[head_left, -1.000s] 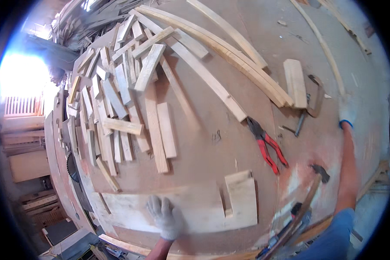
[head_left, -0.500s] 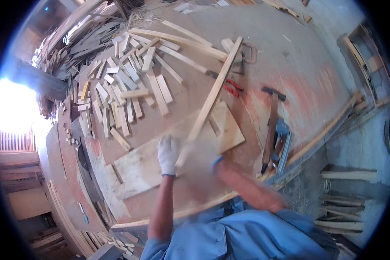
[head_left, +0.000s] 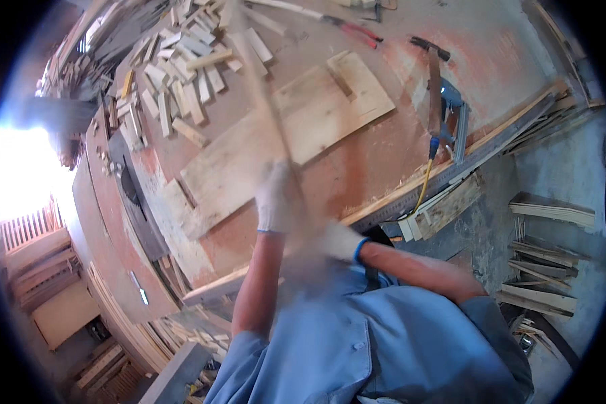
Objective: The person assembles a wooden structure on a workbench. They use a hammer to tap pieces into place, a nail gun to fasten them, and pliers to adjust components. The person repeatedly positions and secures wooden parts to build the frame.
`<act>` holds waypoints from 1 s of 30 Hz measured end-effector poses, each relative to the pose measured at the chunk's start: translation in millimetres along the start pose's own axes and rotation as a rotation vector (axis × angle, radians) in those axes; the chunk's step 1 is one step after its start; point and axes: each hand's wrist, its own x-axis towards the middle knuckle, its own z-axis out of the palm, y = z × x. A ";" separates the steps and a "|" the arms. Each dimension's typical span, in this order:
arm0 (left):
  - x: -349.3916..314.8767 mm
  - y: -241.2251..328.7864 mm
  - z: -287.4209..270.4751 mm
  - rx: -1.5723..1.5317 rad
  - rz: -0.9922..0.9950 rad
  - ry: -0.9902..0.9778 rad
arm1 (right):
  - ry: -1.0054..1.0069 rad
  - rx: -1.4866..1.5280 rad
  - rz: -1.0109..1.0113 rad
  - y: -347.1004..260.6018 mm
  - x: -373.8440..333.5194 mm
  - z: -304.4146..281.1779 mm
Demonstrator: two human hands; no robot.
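Note:
A long narrow wooden strip, smeared by motion, slants up and away from my body over the bench. My left hand, in a white glove, is closed around its near part. My right hand, gloved with a blue cuff, is close to the strip's near end. Its fingers are blurred, so whether it grips the strip cannot be told. Beneath the strip lies a wide pale board with a slot-like dark gap near each end.
Many short wood pieces are heaped at the far left. To the right lie a hammer, a blue tool with a yellow hose and a red-handled tool. A saw blade sits at the left.
The strip has swung left and come nearer my body, now steeper in view. My right hand has drawn back toward my waist. The view has shifted toward my body.

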 end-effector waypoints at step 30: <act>-12.2 -62.9 -169.3 0.076 -0.323 0.220 | 1.010 -0.622 0.124 31.4 85.4 -297.2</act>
